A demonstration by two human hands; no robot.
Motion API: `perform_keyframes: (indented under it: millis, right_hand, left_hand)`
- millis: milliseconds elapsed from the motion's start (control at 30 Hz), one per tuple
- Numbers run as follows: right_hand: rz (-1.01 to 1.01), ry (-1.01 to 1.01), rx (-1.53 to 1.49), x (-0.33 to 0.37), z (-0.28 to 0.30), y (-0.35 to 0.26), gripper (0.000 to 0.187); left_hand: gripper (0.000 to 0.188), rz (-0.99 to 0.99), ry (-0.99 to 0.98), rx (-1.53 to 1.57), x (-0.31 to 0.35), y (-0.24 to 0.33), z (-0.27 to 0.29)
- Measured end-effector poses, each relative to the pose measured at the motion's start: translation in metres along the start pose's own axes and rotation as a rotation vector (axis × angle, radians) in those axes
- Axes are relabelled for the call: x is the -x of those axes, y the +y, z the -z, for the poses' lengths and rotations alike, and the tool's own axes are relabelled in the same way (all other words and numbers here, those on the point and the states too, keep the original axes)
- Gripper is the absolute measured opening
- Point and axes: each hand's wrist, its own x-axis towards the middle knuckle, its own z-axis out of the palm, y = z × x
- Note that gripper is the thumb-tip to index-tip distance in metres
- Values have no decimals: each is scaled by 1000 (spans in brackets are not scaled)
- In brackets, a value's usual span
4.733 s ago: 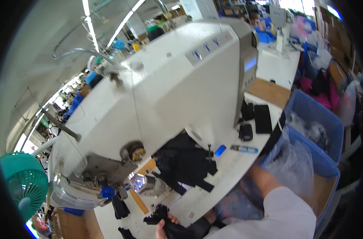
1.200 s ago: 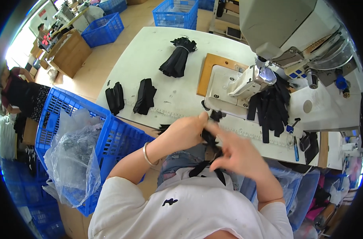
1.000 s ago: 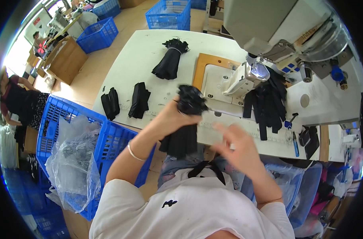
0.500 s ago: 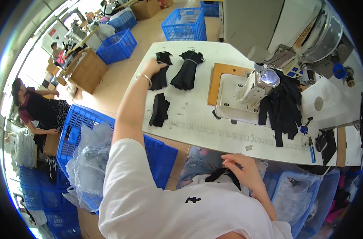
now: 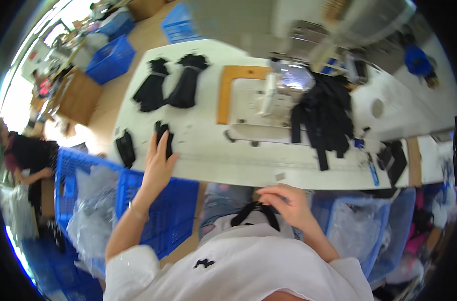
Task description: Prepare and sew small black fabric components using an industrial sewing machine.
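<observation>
My left hand (image 5: 160,163) reaches over the near left part of the white table. Its fingers are stretched and apart, resting on a small stack of black fabric strips (image 5: 168,143) that they partly cover. Just left of it lies another small black stack (image 5: 125,148). Farther back are two tied bundles of black strips, a left bundle (image 5: 152,86) and a right bundle (image 5: 186,83), each fanned out at both ends. Close to my body at the table's front edge, my right hand (image 5: 289,204) is closed, its fingers pinching a black strip (image 5: 248,213) that loops over my lap.
A sewing machine (image 5: 273,95) with an orange-edged plate stands on the white table (image 5: 198,168). Loose black strips (image 5: 321,118) hang beside its needle area. A blue pen-like tool (image 5: 373,170) lies at right. Blue crates (image 5: 158,220) stand below left, and a plastic-lined bin (image 5: 359,231) below right.
My left hand has left the far left bundle and come nearer, onto the small stack. Where one small stack lay, two now show. The view has shifted; my right hand stays near my lap.
</observation>
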Motion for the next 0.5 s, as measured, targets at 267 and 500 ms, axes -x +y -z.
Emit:
perform_keyframes:
  millis: [267,500]
  right_hand:
    - [308,514,476,-51,55,-8,16]
    - [10,671,1196,-67,106,35,51]
  left_hand:
    - [62,-189,-54,196,21,145,-58]
    - [62,-277,-70,93,16,200,-70]
